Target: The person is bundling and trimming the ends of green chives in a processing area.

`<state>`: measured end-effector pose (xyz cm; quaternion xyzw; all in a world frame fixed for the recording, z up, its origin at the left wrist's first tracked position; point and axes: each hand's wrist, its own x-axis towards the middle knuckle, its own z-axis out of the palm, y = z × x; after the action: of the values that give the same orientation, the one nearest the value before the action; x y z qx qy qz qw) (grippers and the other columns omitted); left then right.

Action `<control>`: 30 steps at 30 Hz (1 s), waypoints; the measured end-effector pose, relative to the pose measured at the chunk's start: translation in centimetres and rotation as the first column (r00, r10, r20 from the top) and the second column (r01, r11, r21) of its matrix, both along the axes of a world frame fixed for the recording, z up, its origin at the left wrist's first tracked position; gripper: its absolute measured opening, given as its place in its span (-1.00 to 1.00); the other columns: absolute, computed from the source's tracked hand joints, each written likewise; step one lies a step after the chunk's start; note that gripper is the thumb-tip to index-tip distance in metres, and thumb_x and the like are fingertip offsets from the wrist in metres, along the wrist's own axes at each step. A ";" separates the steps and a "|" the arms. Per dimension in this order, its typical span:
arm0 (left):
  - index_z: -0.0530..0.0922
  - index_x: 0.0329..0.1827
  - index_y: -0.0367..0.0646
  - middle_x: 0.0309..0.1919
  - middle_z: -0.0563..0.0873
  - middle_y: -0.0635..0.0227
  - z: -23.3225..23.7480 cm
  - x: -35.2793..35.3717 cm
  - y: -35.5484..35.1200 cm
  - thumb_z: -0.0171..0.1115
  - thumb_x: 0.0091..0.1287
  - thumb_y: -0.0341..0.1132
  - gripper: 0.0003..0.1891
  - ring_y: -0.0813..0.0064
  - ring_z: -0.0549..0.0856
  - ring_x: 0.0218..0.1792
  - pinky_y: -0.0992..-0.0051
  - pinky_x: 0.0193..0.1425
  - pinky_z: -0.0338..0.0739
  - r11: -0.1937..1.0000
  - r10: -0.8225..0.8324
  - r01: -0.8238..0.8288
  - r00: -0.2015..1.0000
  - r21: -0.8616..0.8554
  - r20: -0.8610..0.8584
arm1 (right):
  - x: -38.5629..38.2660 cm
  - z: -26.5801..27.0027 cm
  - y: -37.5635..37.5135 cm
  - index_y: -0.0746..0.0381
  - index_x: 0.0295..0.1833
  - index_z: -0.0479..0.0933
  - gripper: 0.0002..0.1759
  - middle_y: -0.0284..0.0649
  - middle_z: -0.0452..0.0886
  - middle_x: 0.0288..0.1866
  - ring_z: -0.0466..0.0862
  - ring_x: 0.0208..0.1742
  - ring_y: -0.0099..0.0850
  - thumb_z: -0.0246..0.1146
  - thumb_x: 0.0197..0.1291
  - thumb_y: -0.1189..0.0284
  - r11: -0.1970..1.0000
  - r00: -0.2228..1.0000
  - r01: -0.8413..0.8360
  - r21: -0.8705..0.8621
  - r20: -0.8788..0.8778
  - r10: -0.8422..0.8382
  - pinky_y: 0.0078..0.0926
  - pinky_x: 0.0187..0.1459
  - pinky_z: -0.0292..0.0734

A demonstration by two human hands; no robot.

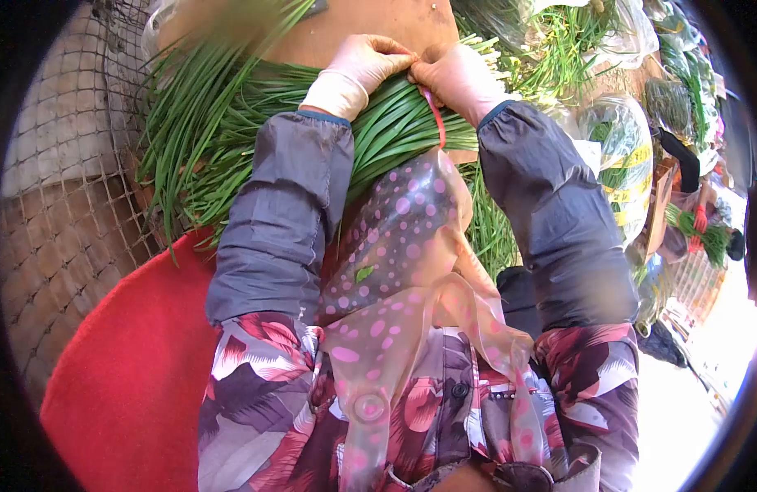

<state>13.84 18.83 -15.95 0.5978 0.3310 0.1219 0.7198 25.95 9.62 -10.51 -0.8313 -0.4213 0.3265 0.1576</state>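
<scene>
A thick bunch of long green chives (386,123) lies across the board in front of me, leaf tips to the left and pale cut ends to the right. Around it runs a red tie (441,127). In thin pale gloves, my left hand (363,67) and my right hand (462,80) meet on top of the bunch. The fingertips of both are pinched together at the upper end of the tie. How the tie's ends lie between them is too small to see. More chives (194,135) spread loosely at the left.
The wooden board (370,29) extends behind the bunch. Netting (75,90) hangs at the left, above a red rounded surface (140,369). Plastic-wrapped greens (620,156) stand at the right. Farther right, another person's red-gloved hand (700,220) holds greens. My spotted apron (395,221) touches the bunch.
</scene>
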 end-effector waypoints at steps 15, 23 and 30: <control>0.54 -0.34 -0.17 -0.37 0.59 0.19 6.8 -0.6 -1.9 0.26 0.14 -0.40 -0.91 0.06 0.62 -0.24 0.22 -0.19 0.54 0.350 -0.131 0.233 0.971 0.907 -0.199 | 2.5 3.0 -3.6 0.21 0.40 0.18 0.31 -0.04 0.40 0.28 0.34 0.35 -0.02 0.63 -0.62 0.08 0.700 0.610 -0.713 -0.035 0.461 0.644 0.04 0.40 0.10; 0.45 -0.32 -0.18 -0.51 0.61 0.40 10.4 -1.7 -8.2 0.12 0.32 -0.31 -0.86 0.69 0.47 -0.63 0.64 -0.61 0.30 0.970 -0.147 0.091 0.959 -0.226 -0.242 | 1.8 0.1 -6.3 0.14 0.44 0.15 0.22 -0.08 0.33 0.35 0.30 0.40 -0.10 0.55 -0.49 0.15 0.780 0.687 -0.622 0.068 0.524 0.503 0.01 0.44 0.03; 0.45 -0.31 -0.17 -0.53 0.57 0.39 9.0 -1.3 -10.4 0.14 0.34 -0.34 -0.89 0.66 0.45 -0.65 0.61 -0.62 0.31 0.983 -0.176 0.184 0.948 0.004 -0.265 | 2.6 -1.2 -5.9 0.14 0.44 0.15 0.07 -0.06 0.35 0.34 0.31 0.40 -0.08 0.44 -0.27 0.14 0.749 0.700 -0.611 0.256 0.617 0.360 0.03 0.42 0.07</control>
<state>12.56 8.39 -6.91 0.6465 0.3663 -0.0203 0.6689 28.51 3.67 -11.75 -0.6828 -0.7199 0.0091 0.1244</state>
